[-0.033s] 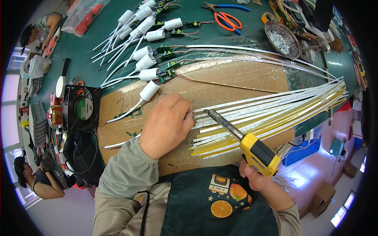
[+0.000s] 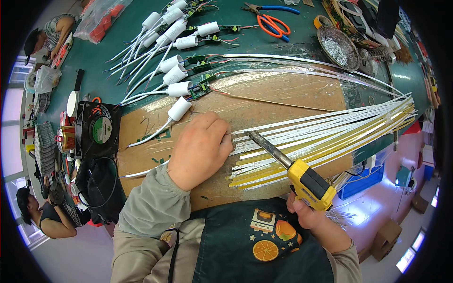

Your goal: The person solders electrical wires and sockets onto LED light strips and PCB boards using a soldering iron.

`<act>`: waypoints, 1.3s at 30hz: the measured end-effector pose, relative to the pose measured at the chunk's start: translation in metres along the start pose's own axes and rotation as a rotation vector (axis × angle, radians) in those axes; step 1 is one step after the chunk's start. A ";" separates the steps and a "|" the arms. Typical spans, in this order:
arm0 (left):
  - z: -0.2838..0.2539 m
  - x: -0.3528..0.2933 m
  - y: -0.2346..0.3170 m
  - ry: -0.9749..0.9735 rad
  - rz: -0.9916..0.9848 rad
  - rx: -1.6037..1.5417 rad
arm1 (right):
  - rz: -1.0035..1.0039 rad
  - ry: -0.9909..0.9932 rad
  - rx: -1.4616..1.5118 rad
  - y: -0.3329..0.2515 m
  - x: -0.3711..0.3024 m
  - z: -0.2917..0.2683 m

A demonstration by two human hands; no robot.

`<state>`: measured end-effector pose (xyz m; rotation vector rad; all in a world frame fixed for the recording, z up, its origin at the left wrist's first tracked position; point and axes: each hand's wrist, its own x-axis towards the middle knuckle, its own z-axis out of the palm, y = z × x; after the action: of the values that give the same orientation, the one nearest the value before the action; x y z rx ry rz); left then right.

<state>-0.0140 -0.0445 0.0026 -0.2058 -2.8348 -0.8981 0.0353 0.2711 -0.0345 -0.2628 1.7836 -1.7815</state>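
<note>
My right hand [image 2: 304, 212] is wrapped round the grip of a yellow and black soldering gun [image 2: 309, 181]. Its metal tip rests at or just above the near ends of a fan of LED strips [image 2: 292, 137], white and yellow. Beside that tip, my left hand [image 2: 203, 146] is closed, fingers curled down; whatever it pinches is hidden beneath it. A white cable [image 2: 141, 174] runs under my left wrist. Above this hand lies a white cylindrical cap [image 2: 179, 109] with a cable. Behind it, a green circuit board [image 2: 200, 90] has wires leading to a thin strip [image 2: 278, 102].
A brown board [image 2: 141, 155] covers part of the green table. Several capped cables [image 2: 174, 30] lie at the back. Cutters with orange and blue handles [image 2: 271, 26], a metal dish [image 2: 337, 47] and a black fan [image 2: 99, 129] surround the work. Two people sit at the left.
</note>
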 end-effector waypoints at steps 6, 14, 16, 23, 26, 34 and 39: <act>0.000 -0.002 0.001 0.011 -0.004 0.017 | -0.046 -0.076 -0.006 0.001 0.002 0.003; 0.004 -0.003 -0.001 0.031 0.006 0.026 | 0.013 -0.040 -0.071 -0.003 0.004 0.007; 0.004 -0.003 -0.001 0.037 0.007 0.028 | 0.013 -0.040 -0.077 -0.004 0.005 0.008; 0.004 -0.003 -0.001 0.034 0.004 0.033 | 0.009 -0.009 -0.072 -0.005 0.006 0.009; 0.003 -0.002 -0.001 0.034 0.009 0.029 | 0.036 -0.014 0.044 -0.010 0.008 0.010; 0.003 -0.002 0.000 0.020 0.004 0.043 | -0.125 0.023 0.327 -0.032 0.031 0.010; 0.003 -0.003 0.000 0.018 -0.008 0.030 | -0.093 0.186 0.385 -0.031 0.041 0.003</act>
<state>-0.0117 -0.0429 0.0001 -0.1817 -2.8325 -0.8543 -0.0041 0.2444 -0.0153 -0.0237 1.5238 -2.2315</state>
